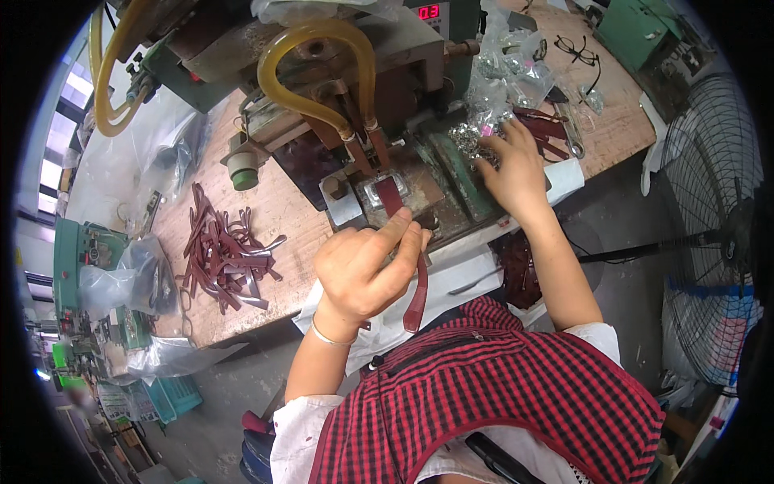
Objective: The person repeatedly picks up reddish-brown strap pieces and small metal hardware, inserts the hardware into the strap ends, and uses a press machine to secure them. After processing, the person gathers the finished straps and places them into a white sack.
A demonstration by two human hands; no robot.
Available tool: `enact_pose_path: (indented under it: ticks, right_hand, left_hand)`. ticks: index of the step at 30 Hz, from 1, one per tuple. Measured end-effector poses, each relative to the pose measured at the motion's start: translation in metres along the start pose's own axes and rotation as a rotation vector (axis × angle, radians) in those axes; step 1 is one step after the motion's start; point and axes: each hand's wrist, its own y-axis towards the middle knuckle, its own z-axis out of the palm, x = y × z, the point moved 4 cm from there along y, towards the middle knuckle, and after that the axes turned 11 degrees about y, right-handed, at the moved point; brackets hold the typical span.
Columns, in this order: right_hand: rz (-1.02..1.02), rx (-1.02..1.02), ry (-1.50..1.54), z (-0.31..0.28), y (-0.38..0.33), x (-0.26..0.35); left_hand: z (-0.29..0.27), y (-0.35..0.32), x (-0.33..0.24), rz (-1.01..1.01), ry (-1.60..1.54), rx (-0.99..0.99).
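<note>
My left hand (361, 266) pinches a dark red leather strap (390, 194) between thumb and fingers. The strap's far end lies on the small metal plate beneath the press head (369, 153), and its tail hangs down past my hand toward my lap. My right hand (516, 169) is at a heap of small shiny metal fittings (465, 139) right of the press, fingers bent and apart. Whether a fitting touches its fingertips is too small to make out.
A pile of dark red straps (230, 254) lies on the wooden table left of the press. Yellow hoses (318, 28) loop over the machine. Bags of fittings (516, 73), eyeglasses (576, 50) and a wrench (574, 137) are at the right. A black fan (713, 234) stands beyond the table edge.
</note>
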Motion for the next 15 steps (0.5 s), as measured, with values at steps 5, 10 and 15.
enact_pose_path:
  ticks: [5,10,15]
  right_hand:
    - [-0.079,-0.170,0.081,0.012,-0.008,-0.023]
    - [-0.214,-0.155,0.112,0.035,0.029,0.008]
    - [-0.298,-0.041,-0.093,0.053,0.031,0.005]
  left_hand:
    - [0.004,0.002,0.003,0.024,-0.022,-0.037]
    - [0.002,0.003,0.004,-0.034,-0.107,-0.026]
    - [-0.029,-0.023,-0.002,-0.208,-0.153,0.132]
